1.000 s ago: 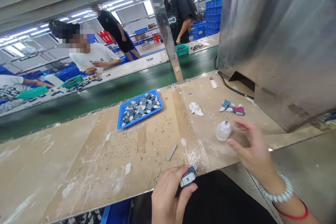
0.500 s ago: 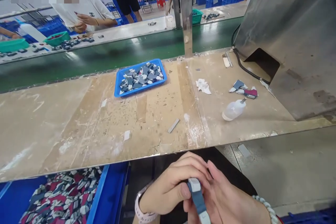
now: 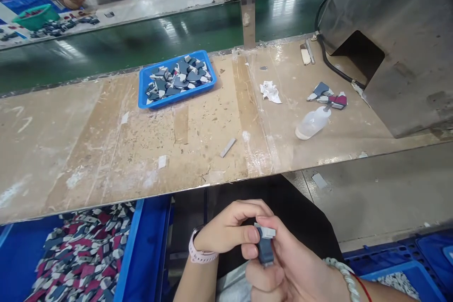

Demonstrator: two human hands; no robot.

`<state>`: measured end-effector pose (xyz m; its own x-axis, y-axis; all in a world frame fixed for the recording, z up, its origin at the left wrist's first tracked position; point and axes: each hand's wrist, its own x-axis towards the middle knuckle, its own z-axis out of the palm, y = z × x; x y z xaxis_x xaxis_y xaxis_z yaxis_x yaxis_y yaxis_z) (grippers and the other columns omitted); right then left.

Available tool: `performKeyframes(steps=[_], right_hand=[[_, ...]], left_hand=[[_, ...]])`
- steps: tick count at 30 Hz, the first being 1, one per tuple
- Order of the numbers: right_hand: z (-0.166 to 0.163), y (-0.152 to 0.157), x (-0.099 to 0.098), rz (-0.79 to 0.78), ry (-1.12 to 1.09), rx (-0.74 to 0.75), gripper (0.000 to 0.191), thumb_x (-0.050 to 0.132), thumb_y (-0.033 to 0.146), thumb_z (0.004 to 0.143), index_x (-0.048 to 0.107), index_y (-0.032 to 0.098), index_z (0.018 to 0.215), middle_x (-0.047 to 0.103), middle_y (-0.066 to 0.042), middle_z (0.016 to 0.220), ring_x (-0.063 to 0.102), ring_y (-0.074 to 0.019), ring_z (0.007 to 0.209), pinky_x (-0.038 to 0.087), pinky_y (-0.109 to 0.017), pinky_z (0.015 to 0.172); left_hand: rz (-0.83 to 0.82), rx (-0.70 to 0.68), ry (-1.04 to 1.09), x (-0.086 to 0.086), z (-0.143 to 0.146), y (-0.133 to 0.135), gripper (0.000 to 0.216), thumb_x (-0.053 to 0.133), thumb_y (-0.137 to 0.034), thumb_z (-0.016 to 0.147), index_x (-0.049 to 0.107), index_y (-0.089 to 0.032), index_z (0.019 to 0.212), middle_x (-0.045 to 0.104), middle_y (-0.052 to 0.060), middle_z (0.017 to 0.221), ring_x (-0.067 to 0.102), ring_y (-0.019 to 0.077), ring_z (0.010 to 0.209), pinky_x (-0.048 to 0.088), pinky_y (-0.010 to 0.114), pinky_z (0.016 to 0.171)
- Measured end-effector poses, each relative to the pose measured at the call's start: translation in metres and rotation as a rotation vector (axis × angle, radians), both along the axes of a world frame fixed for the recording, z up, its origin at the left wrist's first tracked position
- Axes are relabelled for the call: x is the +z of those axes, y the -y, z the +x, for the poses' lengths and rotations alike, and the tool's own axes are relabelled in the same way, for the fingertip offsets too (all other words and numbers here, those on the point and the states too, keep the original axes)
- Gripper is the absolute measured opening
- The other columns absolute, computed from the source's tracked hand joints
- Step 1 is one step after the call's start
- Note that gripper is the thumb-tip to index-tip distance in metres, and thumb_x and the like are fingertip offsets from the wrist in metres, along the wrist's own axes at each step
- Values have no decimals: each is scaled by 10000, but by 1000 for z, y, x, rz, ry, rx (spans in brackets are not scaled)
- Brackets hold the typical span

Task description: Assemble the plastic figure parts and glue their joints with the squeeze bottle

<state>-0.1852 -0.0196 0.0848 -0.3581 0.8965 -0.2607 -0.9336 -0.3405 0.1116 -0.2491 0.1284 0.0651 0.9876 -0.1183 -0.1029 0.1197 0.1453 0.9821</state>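
Observation:
Above my lap, just below the table's front edge, both hands grip one small dark blue and light grey piece (image 3: 265,251), of a kind I cannot make out. My left hand (image 3: 235,229), with a pink watch band at the wrist, pinches its upper end between thumb and fingers. Curled around the lower part is my right hand (image 3: 292,255), which wears a braided bracelet; its thumb presses by the grey top. Fingers cover much of the piece. Similar pieces fill a shallow blue tray (image 3: 179,98) at the back of the table.
A blue crate (image 3: 131,250) of blue, grey and maroon pieces stands below left. On the table (image 3: 205,151) are a squeeze bottle (image 3: 312,124), loose pieces (image 3: 339,101), crumpled tissue (image 3: 270,91) and a grey strip (image 3: 228,147). A metal housing (image 3: 406,71) rises right; a green belt (image 3: 148,40) runs behind.
The piece has been turned in my hands, its grey end now facing more sideways. My fingers have shifted into a pinch around it. The view has tilted downward.

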Motion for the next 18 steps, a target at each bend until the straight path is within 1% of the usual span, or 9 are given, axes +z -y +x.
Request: performKeyframes(steps=[1, 3, 6, 9, 11, 13, 15, 16, 18], right_hand=[[-2, 0, 0, -5, 1, -20, 433, 727, 573, 780, 507, 203, 733, 385, 114, 380, 146, -20, 302, 114, -150, 333], [-6, 1, -3, -26, 21, -75, 489, 796, 591, 694, 495, 206, 724, 359, 132, 364, 129, -8, 293, 81, -155, 347], [-13, 4, -8, -75, 84, -94, 533, 779, 649, 665, 489, 206, 726, 313, 147, 347, 109, -4, 280, 47, -175, 360], [-15, 5, -10, -140, 207, -62, 576, 712, 737, 655, 475, 217, 727, 263, 156, 339, 104, -10, 283, 51, -178, 376], [-13, 6, -10, -148, 290, -35, 563, 672, 749, 680, 498, 219, 752, 252, 156, 329, 107, -20, 286, 62, -175, 372], [-9, 8, -11, -131, 384, -26, 536, 638, 724, 733, 552, 197, 777, 283, 142, 341, 121, -24, 299, 83, -173, 360], [-4, 13, -12, -94, 470, -40, 547, 616, 708, 778, 608, 161, 780, 316, 119, 368, 179, -30, 317, 120, -168, 357], [-1, 16, -12, -72, 475, -30, 557, 616, 708, 796, 629, 151, 780, 336, 107, 393, 221, -36, 330, 146, -166, 355], [8, 20, -8, -9, 405, 47, 521, 637, 680, 841, 658, 160, 824, 405, 79, 469, 321, -60, 371, 226, -166, 351]], left_hand=[[-33, 3, -2, -2, 0, 2, 604, 568, -752, 846, 713, -166, 837, 665, 119, 870, 656, 248, 799, 560, 372, 737], [-97, 10, 1, -5, 1, 5, 579, 603, -745, 828, 677, -174, 761, 655, 112, 837, 650, 251, 799, 561, 381, 736], [-167, 15, 7, -10, 4, 9, 536, 658, -717, 807, 643, -188, 716, 648, 106, 809, 649, 263, 825, 563, 407, 767], [-207, 14, 11, -10, 7, 11, 496, 689, -687, 803, 656, -198, 726, 657, 95, 807, 662, 271, 880, 561, 429, 835], [-219, 9, 11, -8, 7, 11, 490, 701, -686, 794, 659, -204, 712, 667, 90, 805, 671, 284, 931, 556, 446, 882], [-217, 3, 12, -5, 6, 11, 482, 715, -683, 783, 668, -209, 709, 682, 93, 818, 676, 295, 969, 554, 458, 907], [-197, 12, 12, -2, 3, 13, 451, 722, -661, 794, 692, -214, 746, 697, 98, 849, 673, 297, 1004, 546, 466, 933], [-170, 29, 19, -1, 1, 15, 438, 713, -655, 807, 703, -218, 770, 703, 102, 868, 668, 298, 1020, 539, 475, 950], [-160, 74, -1, 1, -4, 19, 414, 730, -639, 803, 715, -226, 810, 713, 114, 926, 651, 305, 1065, 505, 498, 1010]])
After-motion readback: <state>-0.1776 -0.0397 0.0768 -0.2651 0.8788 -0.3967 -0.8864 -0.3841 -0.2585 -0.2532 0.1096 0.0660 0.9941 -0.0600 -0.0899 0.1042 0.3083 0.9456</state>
